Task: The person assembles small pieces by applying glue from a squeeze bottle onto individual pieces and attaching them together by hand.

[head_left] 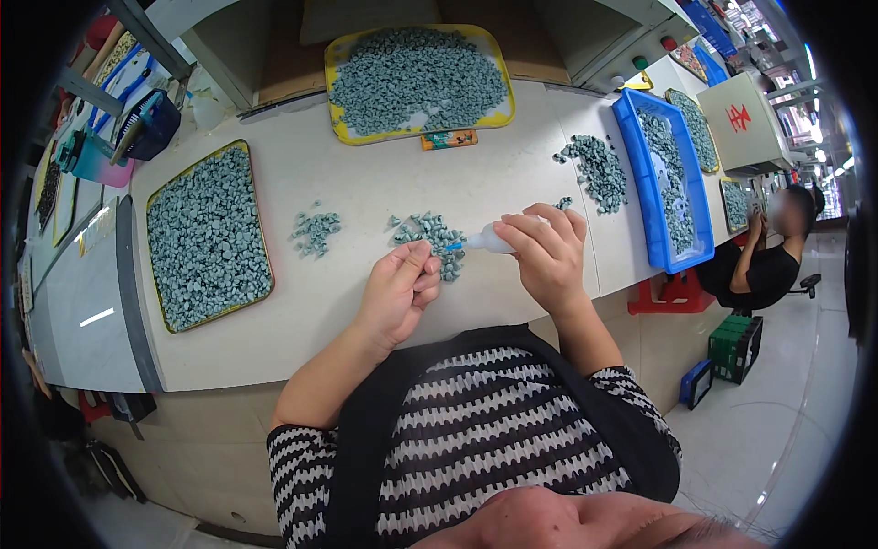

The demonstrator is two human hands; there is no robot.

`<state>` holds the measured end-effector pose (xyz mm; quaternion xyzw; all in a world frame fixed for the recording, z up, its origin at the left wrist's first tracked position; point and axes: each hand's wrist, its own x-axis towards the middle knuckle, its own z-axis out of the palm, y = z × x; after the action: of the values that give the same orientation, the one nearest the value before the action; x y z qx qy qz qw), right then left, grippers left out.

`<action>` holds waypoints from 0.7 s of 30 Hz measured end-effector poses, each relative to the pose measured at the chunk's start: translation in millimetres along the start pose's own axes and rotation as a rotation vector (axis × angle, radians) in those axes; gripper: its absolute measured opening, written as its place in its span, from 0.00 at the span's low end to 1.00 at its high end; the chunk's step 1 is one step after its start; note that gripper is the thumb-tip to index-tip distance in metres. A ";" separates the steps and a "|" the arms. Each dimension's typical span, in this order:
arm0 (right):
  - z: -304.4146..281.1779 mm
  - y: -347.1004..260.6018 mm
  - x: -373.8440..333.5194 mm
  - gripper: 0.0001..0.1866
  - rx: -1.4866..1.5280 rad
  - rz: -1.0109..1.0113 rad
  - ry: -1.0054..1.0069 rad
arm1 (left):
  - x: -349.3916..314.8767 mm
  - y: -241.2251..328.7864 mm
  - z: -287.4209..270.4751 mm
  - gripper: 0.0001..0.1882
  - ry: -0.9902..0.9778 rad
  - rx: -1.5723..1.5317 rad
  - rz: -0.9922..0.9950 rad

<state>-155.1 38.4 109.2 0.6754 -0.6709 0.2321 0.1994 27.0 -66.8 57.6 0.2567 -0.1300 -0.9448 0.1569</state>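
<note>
My right hand (551, 254) is wrapped round a white squeeze bottle (490, 240), tilted on its side with its blue nozzle (455, 246) pointing left. The nozzle tip is close to the fingertips of my left hand (395, 291). Thumb and finger of that hand are pinched together; whatever is between them is too small or hidden to make out. Under the nozzle lies a small heap of grey-green pieces (426, 227), partly covered by my hands. A smaller scatter of like pieces (315, 234) lies to the left, and a bigger pile (599, 171) to the right.
A yellow-rimmed tray (499, 112) of pieces stands at the back, with an orange packet (449, 139) by its front edge. Another full tray (269, 265) is at left, a blue bin (674, 260) at right. Beyond it a person (771, 261) sits working.
</note>
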 end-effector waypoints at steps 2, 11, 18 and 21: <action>-2.1 -1.4 1.7 0.16 -0.005 -0.005 0.006 | 0.6 -0.8 -0.5 0.07 0.012 0.013 0.002; 11.4 15.6 -11.9 0.18 0.310 0.288 -0.010 | 1.4 -4.7 0.3 0.06 -0.022 -0.033 -0.026; 38.4 29.3 -36.7 0.24 0.776 0.816 -0.116 | 2.5 -11.0 7.7 0.06 -0.013 0.008 -0.056; 31.9 35.2 -37.2 0.29 0.692 0.750 -0.189 | 3.0 -13.3 9.8 0.07 -0.012 0.010 -0.063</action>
<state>-188.5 49.5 60.1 0.4330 -0.7660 0.4337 -0.1941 16.3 -54.1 60.1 0.2556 -0.1276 -0.9501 0.1252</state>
